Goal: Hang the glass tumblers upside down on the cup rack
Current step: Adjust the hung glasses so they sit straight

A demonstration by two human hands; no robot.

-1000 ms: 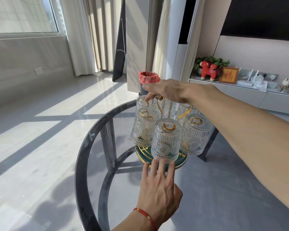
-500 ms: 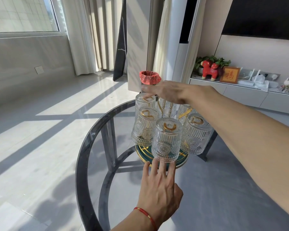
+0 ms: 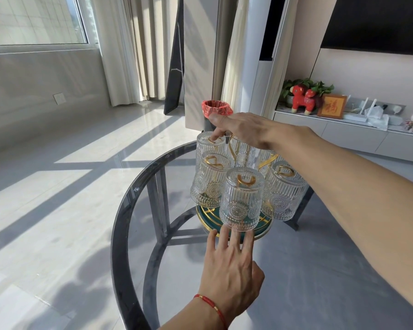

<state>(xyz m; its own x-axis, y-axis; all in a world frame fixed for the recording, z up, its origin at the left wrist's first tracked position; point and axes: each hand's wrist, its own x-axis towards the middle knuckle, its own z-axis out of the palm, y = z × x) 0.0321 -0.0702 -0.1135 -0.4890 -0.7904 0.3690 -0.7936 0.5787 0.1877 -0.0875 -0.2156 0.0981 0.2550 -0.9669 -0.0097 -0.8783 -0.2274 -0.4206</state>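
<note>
We see glass tumblers [image 3: 242, 198] hanging upside down on cup rack [image 3: 260, 231], standing on glass table [image 3: 119, 229]. Left hand [image 3: 229, 275] flat, fingers spread, tips at rack base, grasping nothing. Right hand [image 3: 243, 128] reaches over rack top; index fingertip touches far-left tumbler's upturned base; whether it holds anything, we cannot tell.

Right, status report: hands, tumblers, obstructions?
Left hand open, fingertips at the rack base. Right hand open, fingers on the far-left tumbler. Six tumblers hang inverted. Nothing obstructing.
</note>
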